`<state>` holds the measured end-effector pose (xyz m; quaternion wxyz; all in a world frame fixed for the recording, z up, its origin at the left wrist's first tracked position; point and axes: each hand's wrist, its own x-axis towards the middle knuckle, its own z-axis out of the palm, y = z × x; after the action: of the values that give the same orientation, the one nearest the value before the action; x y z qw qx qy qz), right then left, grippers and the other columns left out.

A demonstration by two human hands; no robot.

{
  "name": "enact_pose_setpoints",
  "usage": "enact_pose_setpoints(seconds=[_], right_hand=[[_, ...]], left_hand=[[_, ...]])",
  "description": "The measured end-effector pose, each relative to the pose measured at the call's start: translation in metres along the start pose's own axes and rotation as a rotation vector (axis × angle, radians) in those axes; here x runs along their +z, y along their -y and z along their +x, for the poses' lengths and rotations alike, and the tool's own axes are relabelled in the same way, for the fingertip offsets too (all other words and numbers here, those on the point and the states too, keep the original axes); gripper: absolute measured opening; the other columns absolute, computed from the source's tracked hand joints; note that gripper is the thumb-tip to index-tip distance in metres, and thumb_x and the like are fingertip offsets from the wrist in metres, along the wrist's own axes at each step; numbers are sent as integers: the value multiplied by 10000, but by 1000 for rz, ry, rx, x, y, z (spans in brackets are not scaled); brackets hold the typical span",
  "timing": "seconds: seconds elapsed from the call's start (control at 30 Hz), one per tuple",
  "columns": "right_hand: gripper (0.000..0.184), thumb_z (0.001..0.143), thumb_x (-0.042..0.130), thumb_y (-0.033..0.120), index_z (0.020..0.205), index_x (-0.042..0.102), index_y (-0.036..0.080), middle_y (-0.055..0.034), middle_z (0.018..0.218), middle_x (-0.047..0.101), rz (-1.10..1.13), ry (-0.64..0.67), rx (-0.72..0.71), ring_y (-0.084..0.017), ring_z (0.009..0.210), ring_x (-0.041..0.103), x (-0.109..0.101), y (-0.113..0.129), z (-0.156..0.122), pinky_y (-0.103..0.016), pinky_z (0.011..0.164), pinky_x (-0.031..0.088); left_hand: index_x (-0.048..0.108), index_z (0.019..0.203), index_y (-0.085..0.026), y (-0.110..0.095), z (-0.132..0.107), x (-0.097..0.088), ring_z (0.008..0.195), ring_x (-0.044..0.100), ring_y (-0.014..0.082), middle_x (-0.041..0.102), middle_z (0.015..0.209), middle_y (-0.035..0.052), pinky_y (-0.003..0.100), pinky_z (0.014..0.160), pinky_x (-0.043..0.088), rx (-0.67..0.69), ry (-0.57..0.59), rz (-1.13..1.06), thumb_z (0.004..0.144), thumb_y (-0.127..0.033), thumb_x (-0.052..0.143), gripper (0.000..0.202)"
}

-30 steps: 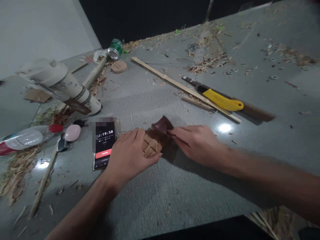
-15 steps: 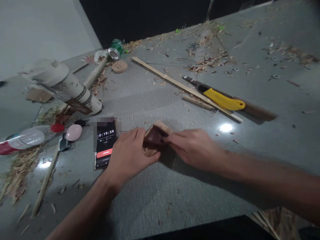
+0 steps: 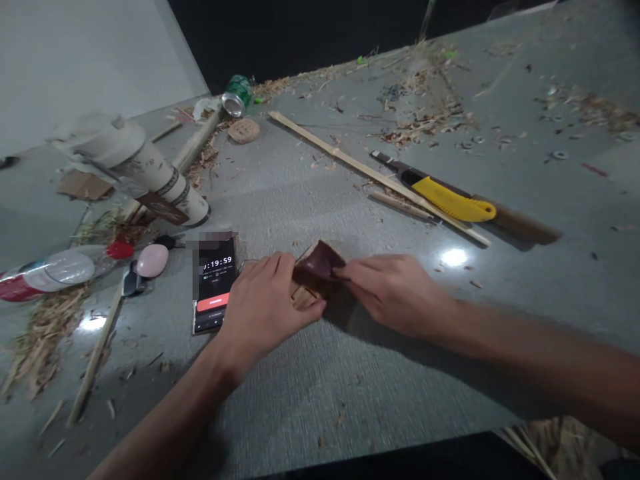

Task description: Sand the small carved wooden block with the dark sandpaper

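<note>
- My left hand (image 3: 260,307) lies flat, palm down, fingers together, pressing the small wooden piece (image 3: 303,297) to the table (image 3: 310,393); my judgement is that the pressure is there to stop the piece sliding.
- My right hand (image 3: 395,293) pinches a dark brown sheet (image 3: 320,263), probably sandpaper, between thumb and fingertips; the sheet lies over the far part of the wooden piece, touching it.
- The wooden piece sits between my two hands, near the table's front middle; only a pale corner shows below the sheet.
- A phone (image 3: 215,283) lies just left of my left hand, screen up with a running timer, placed where I can read it.
- A yellow-handled knife (image 3: 440,197) lies well apart beyond my right hand, beside a long wooden stick (image 3: 370,175), blade pointing away from me.
- A cardboard tube (image 3: 145,173), a plastic bottle (image 3: 55,270) and a pink oval object (image 3: 153,260) lie to the far left, out of the working area.
- Wood shavings (image 3: 425,120) are scattered over the far table.
</note>
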<state>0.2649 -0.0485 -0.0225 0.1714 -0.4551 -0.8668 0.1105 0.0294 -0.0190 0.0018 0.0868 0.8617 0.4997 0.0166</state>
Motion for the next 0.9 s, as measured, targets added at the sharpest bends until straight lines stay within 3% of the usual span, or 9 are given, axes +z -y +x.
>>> enact_pose_setpoints(seconds=[0.07, 0.2, 0.37, 0.5, 0.67, 0.8, 0.9], right_hand=[[253, 1035, 460, 171, 1122, 697, 156, -59, 949, 776, 20, 41, -55, -173, 750, 677, 1, 2, -1, -319, 637, 390], [261, 1032, 469, 179, 1123, 713, 151, -66, 910, 772, -53, -81, 77, -173, 703, 657, 1, 2, 0, -324, 614, 361], [261, 1026, 465, 169, 1118, 708, 148, -56, 917, 761, 15, 15, -40, -171, 714, 653, 1, 1, 1, -319, 613, 362], [273, 1039, 460, 189, 1123, 714, 135, -75, 901, 764, -41, -84, 92, -171, 676, 639, 1, 2, 1, -322, 597, 340], [242, 1027, 473, 182, 1068, 710, 155, -45, 872, 750, 26, 44, -52, -170, 678, 630, 1, 7, -1, -329, 606, 341], [247, 1029, 478, 191, 1092, 714, 158, -63, 880, 762, -69, -70, 121, -165, 651, 616, 0, 3, 1, -329, 584, 309], [229, 1010, 475, 159, 1046, 700, 153, -56, 851, 747, -3, 15, -26, -159, 655, 608, 1, 5, 2, -325, 596, 327]], left_hand=[[456, 887, -245, 0, -1, -1, 915, 669, 335, 671, 924, 84, 475, 808, 513, -9, 4, -2, 842, -478, 684, 329], [472, 926, -237, 1, -2, 0, 935, 667, 341, 671, 949, 90, 475, 812, 513, 15, -8, -14, 850, -581, 685, 412], [465, 900, -239, 2, -2, 0, 921, 667, 320, 668, 930, 75, 447, 807, 501, -1, -2, 2, 848, -501, 686, 347], [469, 928, -234, 1, -1, 0, 931, 663, 328, 661, 933, 78, 447, 805, 498, 9, -6, 15, 849, -588, 679, 420], [443, 885, -246, -1, -1, -1, 918, 662, 309, 662, 922, 69, 429, 808, 493, -17, 7, 21, 833, -475, 682, 335], [457, 914, -240, 0, -2, -1, 924, 663, 317, 660, 925, 74, 434, 803, 494, 0, -7, 12, 856, -580, 663, 402], [469, 911, -236, 1, -2, -1, 921, 665, 319, 659, 919, 74, 436, 801, 496, -8, -4, 16, 830, -509, 684, 357]])
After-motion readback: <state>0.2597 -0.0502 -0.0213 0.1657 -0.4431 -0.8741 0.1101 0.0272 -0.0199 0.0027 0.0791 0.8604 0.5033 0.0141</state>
